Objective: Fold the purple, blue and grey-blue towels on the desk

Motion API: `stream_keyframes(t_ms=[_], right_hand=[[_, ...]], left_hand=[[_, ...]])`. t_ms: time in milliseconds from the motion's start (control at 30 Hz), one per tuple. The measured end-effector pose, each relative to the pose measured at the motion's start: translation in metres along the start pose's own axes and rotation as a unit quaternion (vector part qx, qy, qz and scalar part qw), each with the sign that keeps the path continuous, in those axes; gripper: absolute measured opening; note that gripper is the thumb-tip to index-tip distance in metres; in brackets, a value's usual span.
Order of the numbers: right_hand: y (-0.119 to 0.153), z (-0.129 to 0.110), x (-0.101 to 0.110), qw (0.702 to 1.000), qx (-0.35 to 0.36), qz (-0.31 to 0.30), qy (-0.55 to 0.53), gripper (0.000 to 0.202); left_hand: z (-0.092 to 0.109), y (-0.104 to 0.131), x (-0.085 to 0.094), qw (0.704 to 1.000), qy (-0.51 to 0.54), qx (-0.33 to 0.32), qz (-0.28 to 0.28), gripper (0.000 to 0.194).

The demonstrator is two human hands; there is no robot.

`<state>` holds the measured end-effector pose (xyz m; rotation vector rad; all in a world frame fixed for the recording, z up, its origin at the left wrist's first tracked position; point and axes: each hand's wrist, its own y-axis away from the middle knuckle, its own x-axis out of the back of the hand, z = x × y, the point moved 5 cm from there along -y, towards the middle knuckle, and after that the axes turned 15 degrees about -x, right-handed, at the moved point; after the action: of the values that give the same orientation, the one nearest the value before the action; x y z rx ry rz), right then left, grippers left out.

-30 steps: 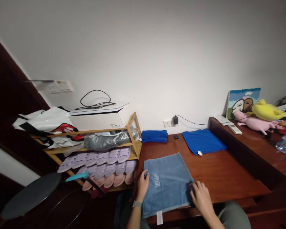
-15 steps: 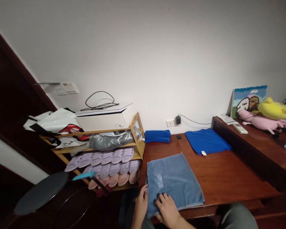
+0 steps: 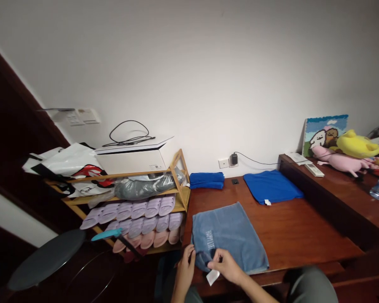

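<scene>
Against a pale wall (image 3: pixel 189 84), a reddish-brown desk (image 3: pixel 316 240) bears a grey-blue towel (image 3: pixel 236 231), spread flat save for its rumpled near-left corner. At that corner, a person's right hand (image 3: pixel 225 266) pinches the fabric, thumb and fingers closed, a white tag (image 3: pixel 212 277) just beside. Curled fingers of the left hand (image 3: pixel 185 262) meet the towel's left edge; whether they grip it cannot be told. Beyond the towel lie a folded blue cloth (image 3: pixel 206 180) and, farther right, a spread blue cloth (image 3: pixel 273 188). Slippers (image 3: pixel 137 211) line a wooden rack (image 3: pixel 184 195) left of the towel; a pink plush toy (image 3: pixel 336 160) rests well to its right.
</scene>
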<state>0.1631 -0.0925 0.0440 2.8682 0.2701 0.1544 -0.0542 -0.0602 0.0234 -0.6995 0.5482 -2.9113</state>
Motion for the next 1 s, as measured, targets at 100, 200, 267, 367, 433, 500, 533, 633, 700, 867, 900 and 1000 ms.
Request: stream_keyframes(t_ms=[100, 200, 267, 367, 433, 500, 533, 633, 700, 867, 900, 1000], right_hand=[[0.004, -0.028, 0.038, 0.997, 0.055, 0.046, -0.025, 0.051], [0.016, -0.056, 0.119, 0.982, 0.098, 0.161, -0.030, 0.050], [0.036, -0.059, 0.193, 0.952, 0.120, 0.280, -0.036, 0.050], [0.082, -0.021, 0.301, 0.894, 0.078, 0.439, -0.050, 0.056], [0.118, 0.028, 0.357, 0.856, -0.006, 0.516, -0.039, 0.056], [0.153, 0.081, 0.396, 0.816, -0.121, 0.566, -0.004, 0.050], [0.168, 0.104, 0.408, 0.802, -0.165, 0.573, 0.018, 0.047], [0.196, 0.147, 0.424, 0.783, -0.231, 0.572, 0.074, 0.044], [0.200, 0.150, 0.423, 0.782, -0.226, 0.566, 0.128, 0.047], [0.169, 0.093, 0.399, 0.741, -0.090, 0.558, 0.363, 0.050], [0.155, 0.081, 0.389, 0.756, -0.062, 0.523, 0.390, 0.046], [0.110, 0.062, 0.355, 0.838, -0.013, 0.345, 0.423, 0.037]], left_hand=[[-0.001, -0.001, 0.000, 1.000, -0.022, -0.010, -0.017, 0.040], [0.001, -0.006, 0.001, 0.994, -0.078, -0.057, -0.050, 0.035], [0.004, -0.010, 0.000, 0.985, -0.121, -0.102, -0.070, 0.033], [0.006, -0.012, -0.003, 0.968, -0.180, -0.154, -0.079, 0.033], [0.005, -0.011, -0.006, 0.960, -0.214, -0.166, -0.071, 0.035], [0.002, -0.008, -0.008, 0.956, -0.236, -0.165, -0.061, 0.037], [0.000, -0.007, -0.008, 0.956, -0.240, -0.161, -0.058, 0.038], [-0.009, -0.002, -0.006, 0.961, -0.228, -0.141, -0.069, 0.040], [-0.016, 0.000, 0.000, 0.965, -0.218, -0.122, -0.083, 0.042], [-0.026, 0.003, 0.014, 0.974, -0.192, -0.078, -0.095, 0.048], [-0.027, 0.003, 0.015, 0.976, -0.183, -0.069, -0.094, 0.050], [-0.025, 0.005, 0.017, 0.979, -0.164, -0.067, -0.103, 0.048]])
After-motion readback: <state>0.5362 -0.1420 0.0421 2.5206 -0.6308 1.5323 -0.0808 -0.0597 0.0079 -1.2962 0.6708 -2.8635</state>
